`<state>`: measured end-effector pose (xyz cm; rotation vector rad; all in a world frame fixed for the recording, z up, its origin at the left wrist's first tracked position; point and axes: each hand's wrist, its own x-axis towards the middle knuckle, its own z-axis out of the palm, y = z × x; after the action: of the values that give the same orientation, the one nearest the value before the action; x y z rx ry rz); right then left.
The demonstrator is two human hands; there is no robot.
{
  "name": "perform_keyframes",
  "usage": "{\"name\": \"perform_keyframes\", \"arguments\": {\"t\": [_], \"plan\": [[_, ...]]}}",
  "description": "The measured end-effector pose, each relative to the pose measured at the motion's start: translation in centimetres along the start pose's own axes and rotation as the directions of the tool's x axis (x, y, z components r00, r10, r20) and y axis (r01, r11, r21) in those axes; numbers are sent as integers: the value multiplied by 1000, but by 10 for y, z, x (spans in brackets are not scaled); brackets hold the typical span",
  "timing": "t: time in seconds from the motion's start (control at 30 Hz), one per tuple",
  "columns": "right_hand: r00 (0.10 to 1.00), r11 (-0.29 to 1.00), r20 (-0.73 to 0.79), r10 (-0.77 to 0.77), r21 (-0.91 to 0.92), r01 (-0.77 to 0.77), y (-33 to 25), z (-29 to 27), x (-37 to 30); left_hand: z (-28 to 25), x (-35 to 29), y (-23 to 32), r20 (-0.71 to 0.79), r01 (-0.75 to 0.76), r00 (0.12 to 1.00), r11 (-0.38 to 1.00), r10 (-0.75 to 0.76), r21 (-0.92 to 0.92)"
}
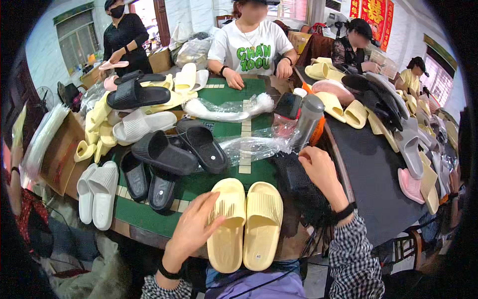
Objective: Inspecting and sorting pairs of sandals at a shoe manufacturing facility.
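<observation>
A pair of pale yellow slide sandals stands at the near table edge, toes pointing away: the left slide [224, 244] and the right slide [262, 224] touch side by side. My left hand [194, 224] lies against the outer side of the left slide's strap, its fingers stretched and thumb apart. My right hand [321, 172] is raised off to the right, above a black bag-like thing [294, 177] and short of the grey bottle [309, 119]. Its fingers are curled together; whatever may be in them is too small to make out.
Black slides [167, 154] pile up left of centre, with white slides [103, 194] beside them. Clear plastic bundles [256, 147] lie across the green mat [224, 127]. Right, a dark table [363, 164] bears many slides. A person in a white shirt [249, 50] sits opposite; others work behind.
</observation>
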<state>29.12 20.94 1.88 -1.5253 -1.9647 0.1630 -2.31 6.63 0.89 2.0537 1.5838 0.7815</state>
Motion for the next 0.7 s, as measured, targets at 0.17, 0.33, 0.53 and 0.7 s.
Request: {"name": "perform_keyframes", "arguments": {"t": [0.17,0.33,0.53,0.7], "plan": [[998,995,42,38,-97,-34,41,34,12,10,90,-18,138,-255,962,958,237,135],[1000,997,-7,27,-69,-27,32,40,13,56,177,-48,190,-193,972,931,139,310],[999,996,-34,-21,-91,18,36,42,20,107,208,-97,-10,-80,995,830,103,552],[982,999,-186,-38,-15,36,51,38,23,122,204,-109,-152,-133,936,716,319,685]]}}
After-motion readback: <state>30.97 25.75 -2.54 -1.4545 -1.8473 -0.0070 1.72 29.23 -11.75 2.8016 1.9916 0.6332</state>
